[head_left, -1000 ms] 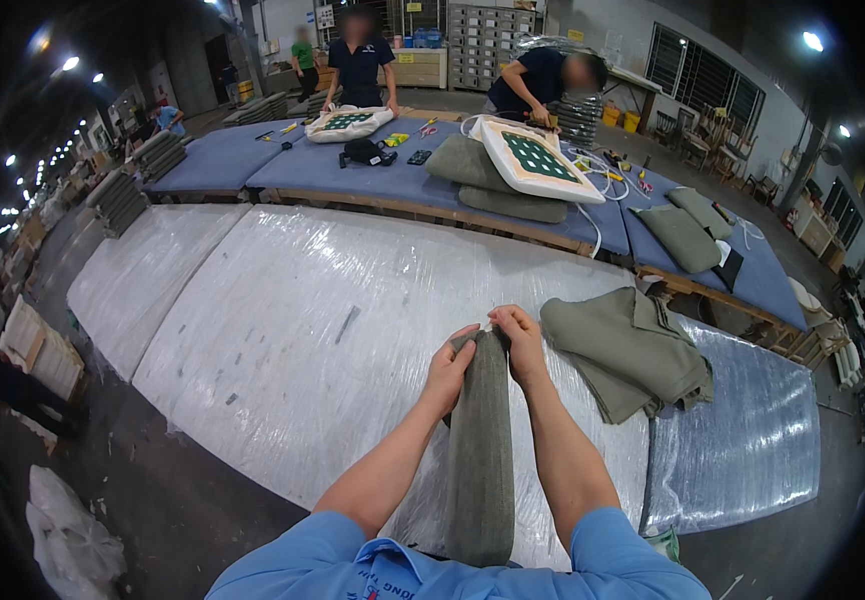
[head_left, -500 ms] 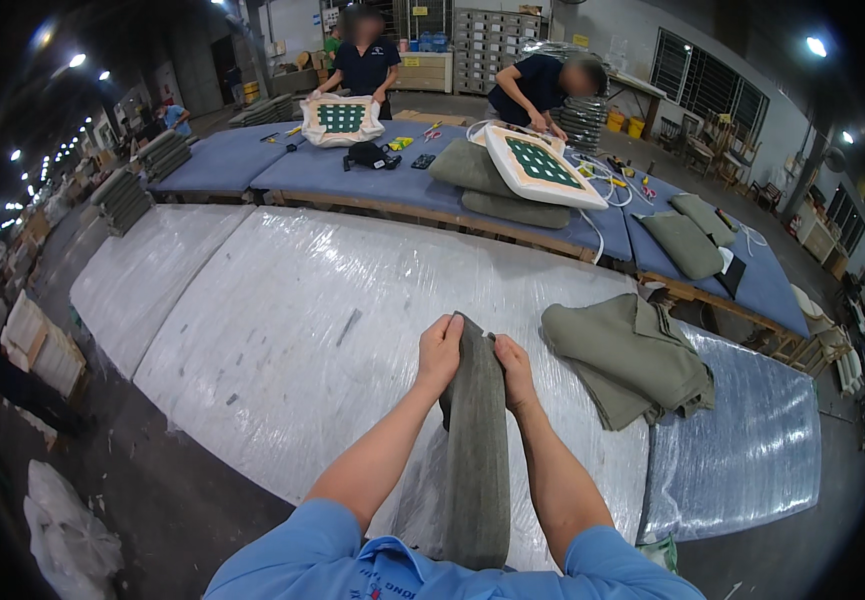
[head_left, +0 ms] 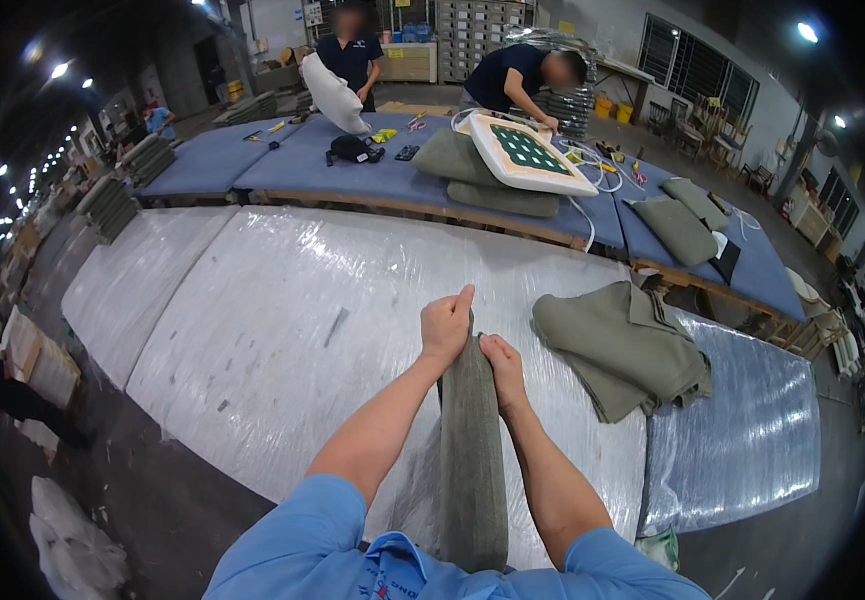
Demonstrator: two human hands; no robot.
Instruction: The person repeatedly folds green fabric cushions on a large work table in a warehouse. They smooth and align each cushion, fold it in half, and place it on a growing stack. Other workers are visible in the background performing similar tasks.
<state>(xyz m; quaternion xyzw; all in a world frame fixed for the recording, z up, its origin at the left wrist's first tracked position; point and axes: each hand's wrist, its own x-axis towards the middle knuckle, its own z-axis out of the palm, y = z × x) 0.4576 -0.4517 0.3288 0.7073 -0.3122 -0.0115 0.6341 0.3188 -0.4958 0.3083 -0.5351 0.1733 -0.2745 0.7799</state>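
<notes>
A grey-green fabric-covered cushion (head_left: 472,450) stands on its narrow side in front of my chest, its long edge running away from me over the plastic-covered table. My left hand (head_left: 447,328) is closed at its far left corner, thumb pointing up. At the far right corner my right hand (head_left: 502,368) grips the fabric between thumb and curled fingers. The cushion's broad sides are mostly hidden by my forearms and the viewing angle. To the right of my hands lies a loosely folded grey-green cloth (head_left: 617,345).
Clear plastic film covers the pale table (head_left: 282,330). Beyond it stands a blue-topped table (head_left: 292,175) with grey-green cushions (head_left: 502,200), a white seat with green webbing (head_left: 527,158), tools and a black object (head_left: 352,150). Two people work there. A plastic bag (head_left: 72,540) lies at lower left.
My left hand has shifted its grip, its thumb now raised. My right hand sits slightly lower on the corner. Across the table, a person has tipped a white seat up on its side.
</notes>
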